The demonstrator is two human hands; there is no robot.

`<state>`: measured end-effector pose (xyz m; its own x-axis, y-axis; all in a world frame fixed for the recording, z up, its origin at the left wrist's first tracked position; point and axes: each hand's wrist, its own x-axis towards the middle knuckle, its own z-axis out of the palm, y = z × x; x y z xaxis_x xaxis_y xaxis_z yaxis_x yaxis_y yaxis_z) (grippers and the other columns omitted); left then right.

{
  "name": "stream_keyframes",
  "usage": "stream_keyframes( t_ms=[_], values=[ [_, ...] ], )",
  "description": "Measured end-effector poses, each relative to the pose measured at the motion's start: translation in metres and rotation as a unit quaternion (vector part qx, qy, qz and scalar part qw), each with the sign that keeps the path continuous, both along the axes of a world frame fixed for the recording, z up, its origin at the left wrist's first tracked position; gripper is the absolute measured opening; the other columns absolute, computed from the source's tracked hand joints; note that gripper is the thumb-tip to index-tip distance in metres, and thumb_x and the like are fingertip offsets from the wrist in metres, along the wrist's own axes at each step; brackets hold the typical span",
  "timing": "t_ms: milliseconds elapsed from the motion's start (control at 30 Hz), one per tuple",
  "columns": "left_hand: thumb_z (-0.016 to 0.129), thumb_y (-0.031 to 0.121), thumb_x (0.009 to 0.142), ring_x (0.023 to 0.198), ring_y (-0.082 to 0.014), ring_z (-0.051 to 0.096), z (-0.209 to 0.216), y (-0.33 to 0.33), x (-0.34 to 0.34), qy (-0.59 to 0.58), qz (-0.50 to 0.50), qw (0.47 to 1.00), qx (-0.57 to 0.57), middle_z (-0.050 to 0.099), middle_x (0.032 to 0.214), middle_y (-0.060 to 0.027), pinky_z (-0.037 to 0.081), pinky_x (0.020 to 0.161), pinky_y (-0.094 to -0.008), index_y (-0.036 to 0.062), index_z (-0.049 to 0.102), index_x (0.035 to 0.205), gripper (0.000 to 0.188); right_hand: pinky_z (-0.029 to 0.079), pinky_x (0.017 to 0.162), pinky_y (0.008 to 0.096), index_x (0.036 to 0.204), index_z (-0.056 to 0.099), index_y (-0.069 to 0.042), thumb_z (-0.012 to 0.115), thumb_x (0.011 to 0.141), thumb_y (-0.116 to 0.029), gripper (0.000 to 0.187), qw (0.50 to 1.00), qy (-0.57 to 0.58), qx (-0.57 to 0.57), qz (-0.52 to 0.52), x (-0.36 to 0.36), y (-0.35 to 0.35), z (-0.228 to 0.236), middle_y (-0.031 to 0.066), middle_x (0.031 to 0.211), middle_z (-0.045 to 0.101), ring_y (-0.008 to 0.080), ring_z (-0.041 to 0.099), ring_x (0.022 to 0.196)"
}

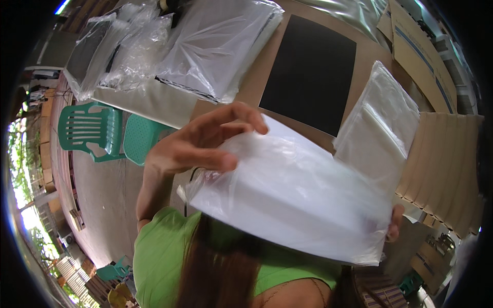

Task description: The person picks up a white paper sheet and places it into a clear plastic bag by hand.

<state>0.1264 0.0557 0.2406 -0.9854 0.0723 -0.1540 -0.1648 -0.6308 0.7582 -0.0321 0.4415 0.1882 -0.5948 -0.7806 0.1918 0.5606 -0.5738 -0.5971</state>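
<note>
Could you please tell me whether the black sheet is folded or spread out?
The black sheet appears spread out: it lies flat on the brown surface, no fold showing.

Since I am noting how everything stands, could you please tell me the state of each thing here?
Packet, held up, tilted, clear-wrapped
Left hand, open, thumb and fingers apart
Right hand, closed on packet's right end
Black sheet, flat, uncovered
Right plastic, flat, wrinkled
Wrapped stack, flat
Left plastic, crumpled
Near chair, upright
</note>
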Motion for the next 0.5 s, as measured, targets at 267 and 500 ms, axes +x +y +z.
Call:
stream_keyframes(
  t_ms=[267, 500],
  values=[
    [0.067, 0.017, 0.081, 0.085, -0.0067, 0.051, -0.05, -0.003, -0.022, -0.132, -0.031, 0.988, -0.08, 0.055, 0.093, -0.0014, 0.043, 0.078, -0.0201, 0.0074, 0.046, 0.121, 0.047, 0.045, 0.054, 0.0165, 0.097, 0.049, -0.004, 0.058, 0.083, -0.007, 0.017, 0.923, -0.172, 0.34, -0.051, -0.008, -0.05, -0.018, 0.0021, 0.083, 0.054, 0.005, 0.054, 0.064],
    [0.068, 0.02, 0.082, 0.063, 0.0005, 0.044, -0.123, -0.018, -0.025, -0.157, -0.021, 0.984, -0.083, 0.051, 0.079, 0.0038, 0.035, 0.052, -0.0097, 0.0079, 0.044, 0.124, 0.05, 0.051, 0.056, 0.0151, 0.106, 0.047, -0.008, 0.061, 0.085, -0.01, 0.025, 0.913, -0.216, 0.345, -0.023, -0.019, -0.047, -0.046, 0.0013, 0.088, 0.056, 0.0048, 0.058, 0.064]
  ],
)
